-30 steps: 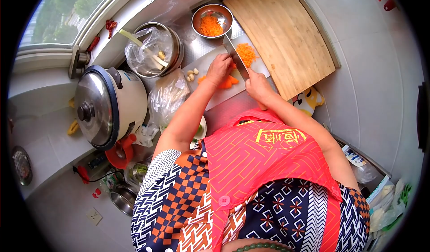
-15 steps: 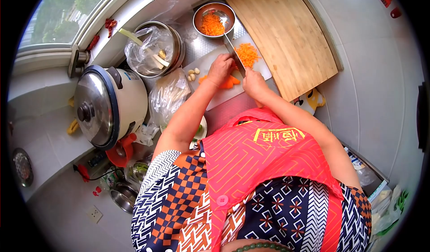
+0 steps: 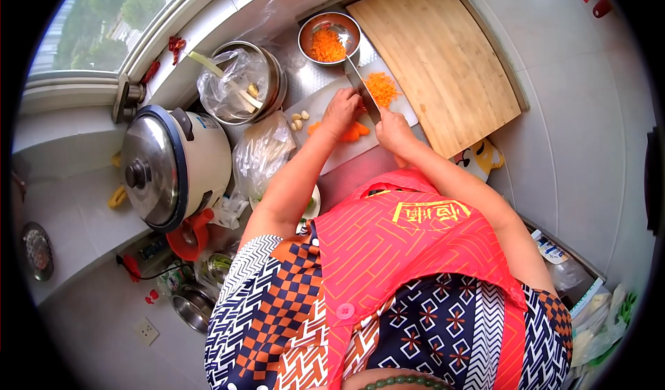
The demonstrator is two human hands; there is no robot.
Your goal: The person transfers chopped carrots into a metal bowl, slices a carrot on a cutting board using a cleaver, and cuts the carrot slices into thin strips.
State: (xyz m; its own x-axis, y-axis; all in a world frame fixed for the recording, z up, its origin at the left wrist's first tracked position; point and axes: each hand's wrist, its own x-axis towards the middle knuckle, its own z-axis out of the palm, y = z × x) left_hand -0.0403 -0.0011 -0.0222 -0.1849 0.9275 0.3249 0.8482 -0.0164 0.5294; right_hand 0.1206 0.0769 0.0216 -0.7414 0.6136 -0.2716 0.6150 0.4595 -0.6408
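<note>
My right hand [image 3: 395,131] is closed round the handle of a kitchen knife [image 3: 362,85], whose blade points away toward the metal bowl. Left of the blade, my left hand [image 3: 341,111] has its fingers curled down on a piece of carrot, mostly hidden beneath them. Both hands are over a white cutting board [image 3: 339,158]. Finely chopped carrot [image 3: 381,89] lies in a heap right of the knife. Carrot slices [image 3: 355,133] are near my left wrist, and several garlic cloves [image 3: 299,119] sit at the board's left.
More chopped carrot fills part of a metal bowl [image 3: 352,52] behind the board. A large wooden board [image 3: 440,64] is at the right. Leftward are a pot with a plastic bag [image 3: 235,78], another plastic bag [image 3: 263,151] and a rice cooker [image 3: 201,151].
The camera view has shifted slightly. Both hands stay in nearly the same place, with the knife still beside my left fingers and the carrot heap little changed.
</note>
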